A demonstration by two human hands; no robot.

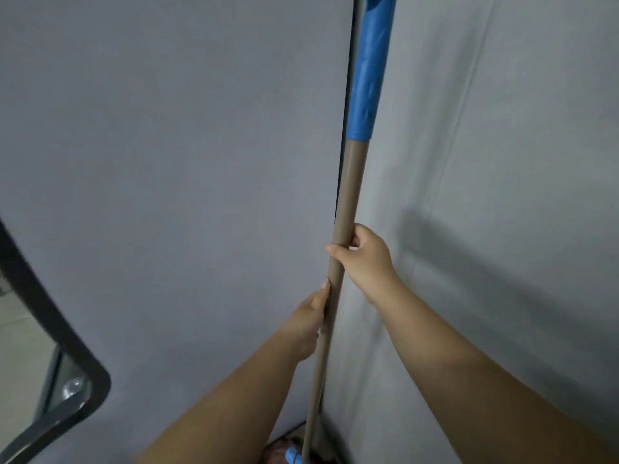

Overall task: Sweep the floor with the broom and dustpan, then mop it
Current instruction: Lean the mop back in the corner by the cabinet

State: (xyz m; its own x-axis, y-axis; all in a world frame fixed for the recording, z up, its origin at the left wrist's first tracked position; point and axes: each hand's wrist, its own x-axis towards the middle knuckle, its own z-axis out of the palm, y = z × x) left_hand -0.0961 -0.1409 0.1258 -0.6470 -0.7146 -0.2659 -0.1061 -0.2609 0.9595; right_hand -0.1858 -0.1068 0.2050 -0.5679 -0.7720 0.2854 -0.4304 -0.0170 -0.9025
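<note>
Far left, a dark curved frame [67, 346] edges in. Centre, the left hand [310, 321] wraps the tan mop handle [348, 202] low down, thumb laid along it. The pole stands nearly upright in the grey wall [167, 145] corner, blue grip [368, 72] on top. The right hand [363, 259] clutches it just above.
</note>
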